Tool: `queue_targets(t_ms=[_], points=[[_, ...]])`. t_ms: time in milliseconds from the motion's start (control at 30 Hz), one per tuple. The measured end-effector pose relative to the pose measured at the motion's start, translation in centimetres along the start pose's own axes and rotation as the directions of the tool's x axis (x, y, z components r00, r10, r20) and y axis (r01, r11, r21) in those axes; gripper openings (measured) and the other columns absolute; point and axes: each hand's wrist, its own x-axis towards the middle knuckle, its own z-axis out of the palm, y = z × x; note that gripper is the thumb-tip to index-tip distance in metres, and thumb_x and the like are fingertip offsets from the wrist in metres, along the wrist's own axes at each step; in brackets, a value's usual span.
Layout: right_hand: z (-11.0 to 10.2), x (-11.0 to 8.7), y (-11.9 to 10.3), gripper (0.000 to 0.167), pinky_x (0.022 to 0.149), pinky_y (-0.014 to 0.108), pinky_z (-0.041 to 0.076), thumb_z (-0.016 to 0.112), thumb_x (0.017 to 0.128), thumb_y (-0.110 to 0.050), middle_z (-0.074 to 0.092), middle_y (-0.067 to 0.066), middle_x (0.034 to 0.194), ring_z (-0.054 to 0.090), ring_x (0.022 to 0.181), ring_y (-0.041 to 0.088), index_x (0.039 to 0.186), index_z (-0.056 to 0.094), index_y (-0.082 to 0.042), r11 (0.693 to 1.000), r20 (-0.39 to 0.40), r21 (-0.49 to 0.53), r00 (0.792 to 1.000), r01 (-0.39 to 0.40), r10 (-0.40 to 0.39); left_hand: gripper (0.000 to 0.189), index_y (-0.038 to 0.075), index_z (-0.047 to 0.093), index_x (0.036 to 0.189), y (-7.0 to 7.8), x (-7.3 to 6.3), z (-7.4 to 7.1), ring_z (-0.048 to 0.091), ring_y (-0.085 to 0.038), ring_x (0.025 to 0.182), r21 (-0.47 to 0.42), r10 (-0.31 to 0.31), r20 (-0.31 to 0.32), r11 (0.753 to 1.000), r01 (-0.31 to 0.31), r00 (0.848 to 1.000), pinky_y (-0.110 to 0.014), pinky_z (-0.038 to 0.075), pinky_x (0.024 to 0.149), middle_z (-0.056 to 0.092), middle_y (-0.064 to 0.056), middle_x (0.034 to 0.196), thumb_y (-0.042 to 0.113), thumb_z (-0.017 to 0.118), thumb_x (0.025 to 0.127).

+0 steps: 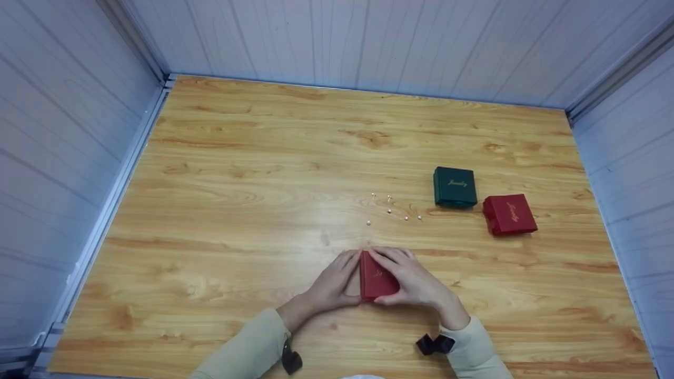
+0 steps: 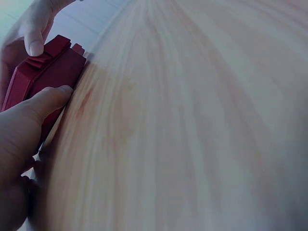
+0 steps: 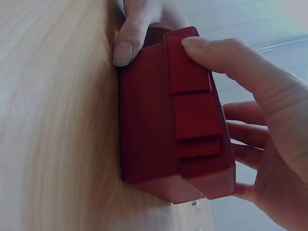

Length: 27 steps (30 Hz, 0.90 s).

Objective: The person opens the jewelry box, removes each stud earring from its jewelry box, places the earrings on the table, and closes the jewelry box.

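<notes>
A small red jewelry box with gold lettering on its lid sits on the table near the front, between both hands. My left hand holds the box's lower part from the left, thumb on the near side. The right hand grips the lid from the right. In the right wrist view, the thumb of my right hand presses the lid's edge beside a folded red bow. The lid looks closed. The left hand's thumb touches the base, close to the tabletop. Most of the left fingers are hidden.
Several small earrings lie scattered on the wooden table beyond the hands. A dark green jewelry box and another red jewelry box stand to the right. Pale panel walls enclose the table's back and sides.
</notes>
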Motion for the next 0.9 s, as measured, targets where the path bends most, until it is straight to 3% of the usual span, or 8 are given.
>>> queue_targets(t_ms=[567,900], points=[[0.15,0.2,-0.15,0.089,0.094,0.045,0.029,0.074,0.064,-0.042,0.041,0.014,0.129,0.038,0.114,0.025,0.133,0.037,0.001,0.999,0.023,-0.029,0.999,-0.026,0.026,0.102,-0.008,0.018,0.137,0.17,0.09,-0.13,0.033,-0.023,0.122,0.025,-0.037,0.024,0.999,0.037,0.999,-0.033,0.026,0.102,0.036,-0.013,0.131,0.04,0.073,0.065],[0.48,0.17,0.0,0.09,0.096,0.044,0.028,0.074,0.064,-0.043,0.04,0.013,0.13,0.039,0.114,0.025,0.133,0.036,0.0,0.999,0.011,-0.037,1.0,-0.003,0.003,0.103,-0.005,0.014,0.138,0.25,0.01,-0.18,0.031,-0.023,0.123,-0.006,-0.072,0.059,0.997,0.072,0.996,-0.033,0.026,0.102,0.033,-0.013,0.133,0.035,0.072,0.063]])
